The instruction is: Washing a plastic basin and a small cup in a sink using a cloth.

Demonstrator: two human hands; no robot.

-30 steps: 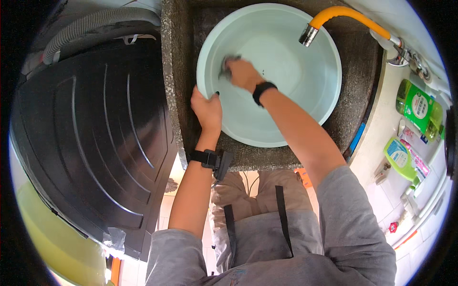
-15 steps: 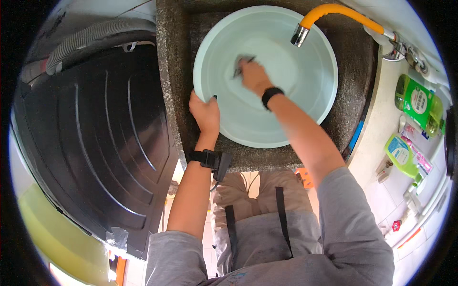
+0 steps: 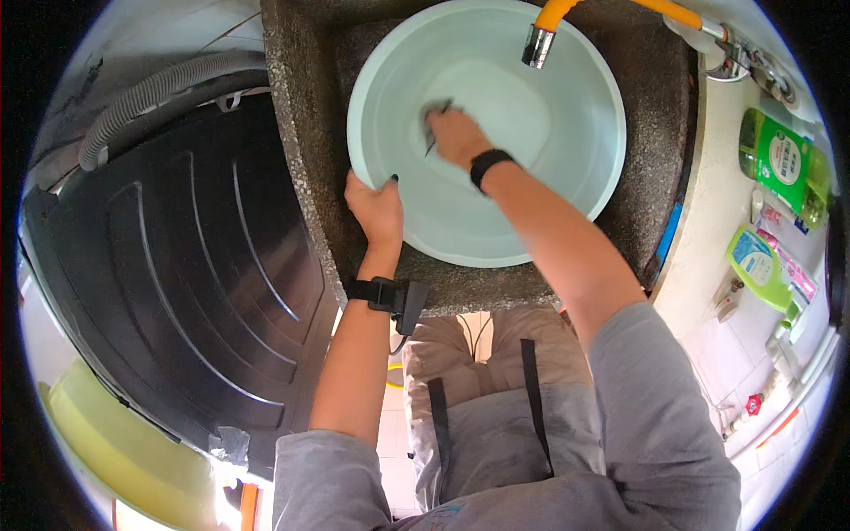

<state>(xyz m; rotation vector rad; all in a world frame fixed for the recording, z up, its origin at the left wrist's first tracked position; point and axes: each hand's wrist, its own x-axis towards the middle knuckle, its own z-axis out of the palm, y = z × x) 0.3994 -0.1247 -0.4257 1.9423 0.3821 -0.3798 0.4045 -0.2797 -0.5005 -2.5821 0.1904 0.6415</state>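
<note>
The mint basin point(image 3: 567, 124) sat in the stone sink point(image 3: 292, 97) in the head view, its rim clasped by the left hand point(image 3: 379, 212); the right hand point(image 3: 459, 139) clutched a dark thing point(image 3: 435, 117) (too blurred to identify). Rubbing seemed the step; another stroke would need a steady rim.

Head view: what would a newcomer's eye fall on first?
The large, round, pale-green plastic basin dominates top centre, inside the speckled stone sink. The bare left hand grips its lower-left rim; the right hand, inside, holds a blurred dark thing. An orange, silver-tipped faucet hangs over its upper right.
</note>
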